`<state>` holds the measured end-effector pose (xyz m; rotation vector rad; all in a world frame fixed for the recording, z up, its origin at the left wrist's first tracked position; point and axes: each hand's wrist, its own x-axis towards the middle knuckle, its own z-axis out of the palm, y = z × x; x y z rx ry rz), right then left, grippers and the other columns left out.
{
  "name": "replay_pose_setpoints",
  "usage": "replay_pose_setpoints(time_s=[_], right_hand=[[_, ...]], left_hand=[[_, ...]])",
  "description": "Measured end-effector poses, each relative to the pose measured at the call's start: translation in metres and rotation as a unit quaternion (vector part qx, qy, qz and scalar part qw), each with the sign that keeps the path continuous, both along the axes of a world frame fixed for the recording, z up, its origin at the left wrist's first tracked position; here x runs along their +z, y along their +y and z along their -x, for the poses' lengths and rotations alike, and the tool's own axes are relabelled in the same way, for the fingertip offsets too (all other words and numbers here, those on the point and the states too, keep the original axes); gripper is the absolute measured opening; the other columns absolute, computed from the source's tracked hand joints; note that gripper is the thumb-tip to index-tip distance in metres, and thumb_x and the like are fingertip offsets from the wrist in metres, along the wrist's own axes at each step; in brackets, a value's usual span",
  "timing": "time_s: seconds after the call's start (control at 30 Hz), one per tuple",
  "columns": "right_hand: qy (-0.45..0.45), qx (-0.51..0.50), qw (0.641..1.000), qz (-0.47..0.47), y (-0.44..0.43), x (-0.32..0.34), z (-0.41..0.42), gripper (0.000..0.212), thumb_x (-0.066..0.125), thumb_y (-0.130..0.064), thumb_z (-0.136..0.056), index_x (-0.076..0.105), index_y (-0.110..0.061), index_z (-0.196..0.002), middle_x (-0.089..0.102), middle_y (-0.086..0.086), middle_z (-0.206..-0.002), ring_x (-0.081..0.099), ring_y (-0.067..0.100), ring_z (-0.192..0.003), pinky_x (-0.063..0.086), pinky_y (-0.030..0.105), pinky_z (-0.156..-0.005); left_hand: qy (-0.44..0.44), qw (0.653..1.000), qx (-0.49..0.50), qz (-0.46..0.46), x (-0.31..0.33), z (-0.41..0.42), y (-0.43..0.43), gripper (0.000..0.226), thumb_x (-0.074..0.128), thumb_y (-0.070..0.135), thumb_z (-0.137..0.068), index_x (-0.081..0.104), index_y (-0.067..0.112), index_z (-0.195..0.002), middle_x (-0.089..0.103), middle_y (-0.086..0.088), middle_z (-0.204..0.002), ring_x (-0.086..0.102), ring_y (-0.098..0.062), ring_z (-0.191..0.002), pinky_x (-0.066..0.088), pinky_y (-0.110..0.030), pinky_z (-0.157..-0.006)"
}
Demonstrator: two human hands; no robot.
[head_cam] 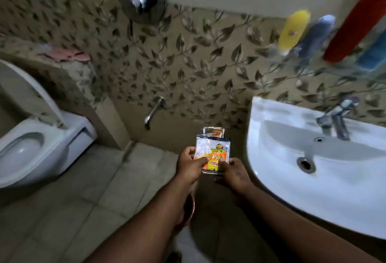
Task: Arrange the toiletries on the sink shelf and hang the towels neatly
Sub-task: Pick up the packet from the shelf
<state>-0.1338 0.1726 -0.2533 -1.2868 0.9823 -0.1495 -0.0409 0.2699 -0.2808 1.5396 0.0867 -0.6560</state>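
**Two hands on a thin stack of sachets**

Both hands are grasping. The left hand [189, 163] pinches the left edge of the sachets [211, 149], with its thumb lying across the front. The right hand [235, 174] holds the lower right corner, fingers curled under. The stack is in the air in front of the body, just left of the sink [271, 179] and well below the shelf [334, 69].

I judge the sachets to be very light, soft and floppy. Their glossy film is probably slippery, so the pieces could slide against each other. It seems better to pinch the whole stack together at a sealed edge, not in the filled middle.

The front sachet is whitish and shiny, with an orange band and a dark border. Its print is upside down to the camera. A second, silvery sachet sticks out behind it at the top.

On the shelf stand a yellow bottle [293, 30], a blue bottle [313, 37] and a red bottle [351, 22], all blurred. Far to the left is the toilet [41, 147].
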Motion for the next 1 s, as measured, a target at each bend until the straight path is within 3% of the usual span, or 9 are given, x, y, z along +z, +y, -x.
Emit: replay_pose_setpoints(time_s=[0.1, 0.27, 0.33, 0.47, 0.63, 0.73, 0.87, 0.93, 1.0], right_hand=[[0.028, 0.021, 0.999, -0.014, 0.022, -0.048, -0.012, 0.012, 0.054, -0.016, -0.103, 0.053, -0.004, -0.101, 0.069, 0.019, -0.098, 0.068, 0.022, -0.077, 0.055, 0.03, -0.055], [0.08, 0.049, 0.994, -0.057, 0.058, -0.135, -0.017, 0.016, 0.051, -0.013, -0.104, 0.055, 0.002, -0.107, 0.069, 0.015, -0.093, 0.066, 0.017, -0.069, 0.053, 0.025, -0.05], [0.098, 0.059, 0.99, -0.081, 0.071, -0.177, -0.017, 0.019, 0.052, -0.017, -0.104, 0.055, 0.002, -0.109, 0.07, 0.018, -0.097, 0.066, 0.019, -0.071, 0.053, 0.029, -0.056], [0.129, 0.077, 0.98, -0.131, 0.096, -0.255, -0.013, 0.019, 0.051, -0.023, -0.105, 0.055, -0.005, -0.11, 0.071, 0.016, -0.106, 0.068, 0.021, -0.08, 0.051, 0.032, -0.064], [0.149, 0.078, 0.974, -0.154, 0.119, -0.348, -0.017, 0.012, 0.054, -0.024, -0.103, 0.052, -0.012, -0.102, 0.071, 0.011, -0.099, 0.07, 0.016, -0.073, 0.052, 0.029, -0.058], [0.157, 0.089, 0.972, -0.148, 0.127, -0.392, -0.022, 0.012, 0.053, -0.026, -0.104, 0.054, -0.013, -0.105, 0.071, 0.006, -0.097, 0.069, 0.015, -0.078, 0.053, 0.03, -0.065], [0.162, 0.09, 0.971, -0.149, 0.132, -0.433, -0.032, 0.027, 0.055, -0.031, -0.103, 0.055, -0.008, -0.117, 0.071, 0.009, -0.109, 0.069, 0.023, -0.095, 0.056, 0.032, -0.072], [0.167, 0.083, 0.972, -0.145, 0.132, -0.449, -0.037, 0.031, 0.055, -0.033, -0.103, 0.054, -0.006, -0.118, 0.071, 0.013, -0.115, 0.07, 0.03, -0.103, 0.056, 0.037, -0.081], [0.168, 0.092, 0.97, -0.149, 0.13, -0.462, -0.044, 0.025, 0.054, -0.029, -0.103, 0.057, -0.007, -0.116, 0.073, 0.014, -0.113, 0.074, 0.03, -0.099, 0.055, 0.034, -0.078]], left_hand=[[0.027, 0.999, 0.021, -0.027, -0.047, -0.006, 0.026, 0.038, 0.077, -0.005, -0.077, 0.061, 0.007, -0.109, 0.075, -0.018, -0.106, 0.074, -0.035, -0.095, 0.061, -0.048, -0.086], [0.079, 0.995, 0.041, -0.043, -0.131, -0.002, 0.066, 0.042, 0.07, -0.016, -0.081, 0.056, 0.001, -0.117, 0.071, -0.009, -0.095, 0.07, -0.015, -0.073, 0.058, -0.022, -0.059], [0.109, 0.991, 0.052, -0.056, -0.173, 0.003, 0.082, 0.042, 0.072, -0.015, -0.081, 0.056, 0.0, -0.116, 0.072, -0.012, -0.097, 0.072, -0.014, -0.072, 0.059, -0.026, -0.058], [0.153, 0.98, 0.089, -0.094, -0.252, 0.012, 0.111, 0.041, 0.079, -0.009, -0.077, 0.06, 0.008, -0.11, 0.074, -0.019, -0.107, 0.072, -0.038, -0.099, 0.06, -0.053, -0.086], [0.176, 0.973, 0.106, -0.107, -0.339, 0.013, 0.133, 0.037, 0.085, -0.002, -0.07, 0.063, 0.014, -0.095, 0.075, -0.011, -0.094, 0.071, -0.03, -0.084, 0.059, -0.042, -0.079], [0.175, 0.972, 0.113, -0.107, -0.386, 0.008, 0.14, 0.036, 0.083, 0.012, -0.06, 0.064, 0.014, -0.09, 0.075, -0.012, -0.09, 0.07, -0.029, -0.081, 0.059, -0.046, -0.081], [0.18, 0.97, 0.108, -0.119, -0.434, 0.003, 0.144, 0.037, 0.084, 0.004, -0.069, 0.067, 0.005, -0.102, 0.075, -0.02, -0.101, 0.072, -0.036, -0.091, 0.059, -0.053, -0.088], [0.177, 0.969, 0.116, -0.125, -0.451, 0.002, 0.144, 0.038, 0.084, 0.006, -0.071, 0.067, 0.009, -0.105, 0.075, -0.019, -0.106, 0.072, -0.038, -0.099, 0.059, -0.054, -0.09], [0.182, 0.967, 0.124, -0.124, -0.465, -0.002, 0.141, 0.038, 0.083, 0.003, -0.074, 0.066, 0.015, -0.106, 0.075, -0.016, -0.109, 0.07, -0.04, -0.105, 0.057, -0.057, -0.093]])
